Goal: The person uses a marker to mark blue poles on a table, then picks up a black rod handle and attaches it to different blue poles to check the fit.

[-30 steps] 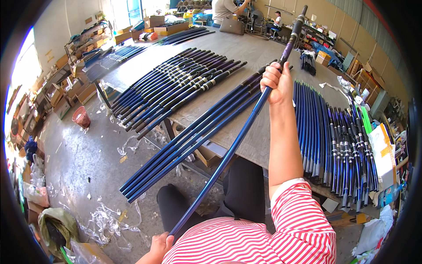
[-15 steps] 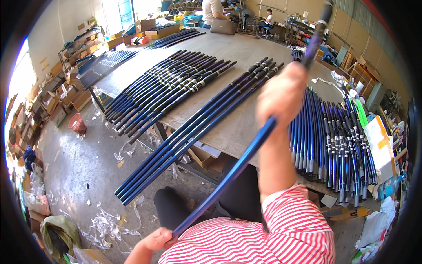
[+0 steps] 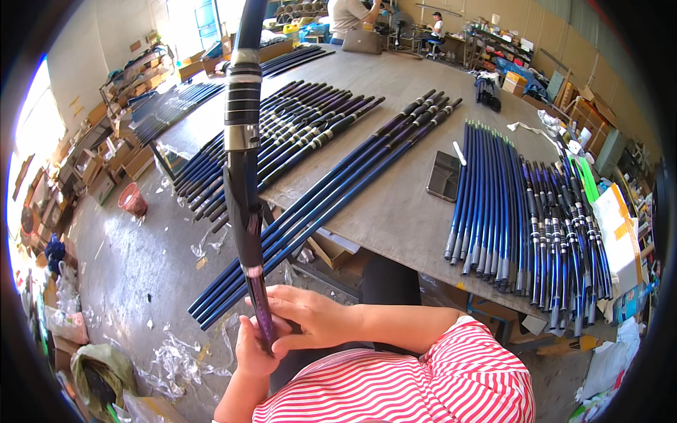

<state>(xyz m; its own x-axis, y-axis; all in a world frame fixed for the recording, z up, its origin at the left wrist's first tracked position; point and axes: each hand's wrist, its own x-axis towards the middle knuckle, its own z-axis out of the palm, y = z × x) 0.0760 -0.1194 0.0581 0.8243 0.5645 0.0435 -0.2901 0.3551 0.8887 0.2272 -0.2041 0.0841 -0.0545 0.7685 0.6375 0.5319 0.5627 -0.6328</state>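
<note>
Left hand (image 3: 255, 350), right hand (image 3: 315, 321) around dark rod (image 3: 243, 187); phone (image 3: 444, 175) on table (image 3: 391, 204).

I get a bright feed: daylight blows out the left window (image 3: 37, 116), glare whitens the floor (image 3: 123, 243), shade sits beneath the counter (image 3: 384, 215), hands (image 3: 315, 319) look fairly crisp, edges bend toward black corners.

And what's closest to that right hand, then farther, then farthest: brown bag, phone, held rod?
In the head view, from the right hand:
1. Held rod: touching it.
2. Phone: ahead, right.
3. Brown bag: table's far end.
</note>
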